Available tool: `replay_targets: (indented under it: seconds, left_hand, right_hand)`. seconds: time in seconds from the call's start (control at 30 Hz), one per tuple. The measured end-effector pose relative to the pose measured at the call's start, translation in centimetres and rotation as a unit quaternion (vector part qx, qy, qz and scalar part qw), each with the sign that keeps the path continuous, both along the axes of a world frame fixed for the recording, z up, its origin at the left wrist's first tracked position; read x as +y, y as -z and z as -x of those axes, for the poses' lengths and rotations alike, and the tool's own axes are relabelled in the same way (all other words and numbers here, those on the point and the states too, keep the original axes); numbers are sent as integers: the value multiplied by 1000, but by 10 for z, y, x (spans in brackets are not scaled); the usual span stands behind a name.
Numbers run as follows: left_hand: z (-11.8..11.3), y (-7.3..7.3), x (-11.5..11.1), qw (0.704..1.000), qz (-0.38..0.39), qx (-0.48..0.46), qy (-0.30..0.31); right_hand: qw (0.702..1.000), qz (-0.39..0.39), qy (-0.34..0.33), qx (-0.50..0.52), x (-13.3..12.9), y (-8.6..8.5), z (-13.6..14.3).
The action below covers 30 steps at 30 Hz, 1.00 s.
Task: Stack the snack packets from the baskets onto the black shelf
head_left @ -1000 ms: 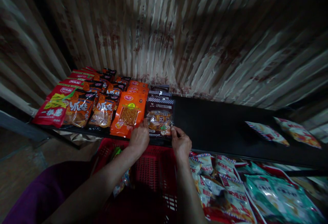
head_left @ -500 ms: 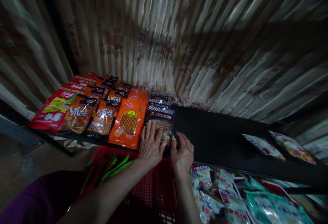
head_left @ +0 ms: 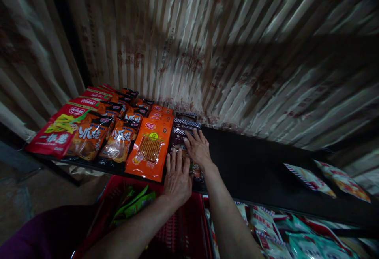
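Observation:
Dark brown snack packets [head_left: 178,133] lie overlapping in a row on the black shelf [head_left: 237,152]. My left hand [head_left: 177,178] rests on the lower part of the front packet, fingers stretched out. On its upper right part lies my right hand [head_left: 199,148], fingers extended and fairly flat. Both hands cover much of the front packet's print. Just left of them is an orange snack packet [head_left: 150,144], with more of the same kind tucked behind it.
Black-and-orange packets [head_left: 118,138] and red packets [head_left: 59,128] fill the shelf's left end. Two pale packets [head_left: 309,180] lie far right. Below stands a red basket [head_left: 204,219] holding green packets [head_left: 134,203]. Teal packets [head_left: 308,245] sit lower right. Wrinkled sheeting [head_left: 177,53] hangs behind.
My right hand has moved from beside the front packet's lower right corner up onto its top part. My left hand has stayed on its lower part. The view has shifted slightly.

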<state>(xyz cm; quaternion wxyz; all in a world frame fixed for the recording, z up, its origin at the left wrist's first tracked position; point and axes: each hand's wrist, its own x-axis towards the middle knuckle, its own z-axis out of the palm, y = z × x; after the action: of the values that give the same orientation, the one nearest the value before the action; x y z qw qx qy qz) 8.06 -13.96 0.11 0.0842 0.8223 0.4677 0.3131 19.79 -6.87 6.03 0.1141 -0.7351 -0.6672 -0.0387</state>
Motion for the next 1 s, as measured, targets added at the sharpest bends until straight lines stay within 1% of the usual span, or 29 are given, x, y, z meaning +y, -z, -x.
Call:
replay_targets:
  seconds: [0.1,0.2,0.3,0.4,0.53,0.63,0.7,0.87,1.0]
  left_hand:
    - [-1,1,1,1000,1,5,1]
    - [-2,3,1,1000,0,14,4]
    - [-3,4,1,1000,-5,16,-2]
    - [-2,2,0,1000,-9,13,-10]
    - [0,-7,-1,1000,-23,7,-10]
    - [2,-14,-4,999,-31,8,-8]
    - [2,-17,-9,999,-33,9,-4]
    - [11,-18,-35,1000,-19,3,9]
    - [34,-17,-66,999,-17,-17,26]
  right_hand:
    - [1000,6,-4,-4,4,3,-2]
    - [1000,-9,-7,11,6,9,-6]
    - [998,-53,-23,37,4,14,-9]
    - [991,-109,-34,65,-5,15,-11]
    - [978,-171,2,120,-30,17,-10]
    - [967,-196,32,162,-55,23,-3]
    - [960,-206,40,183,-72,27,5]
    - [945,-235,60,219,-114,33,36]
    - [948,-225,52,219,-147,26,63]
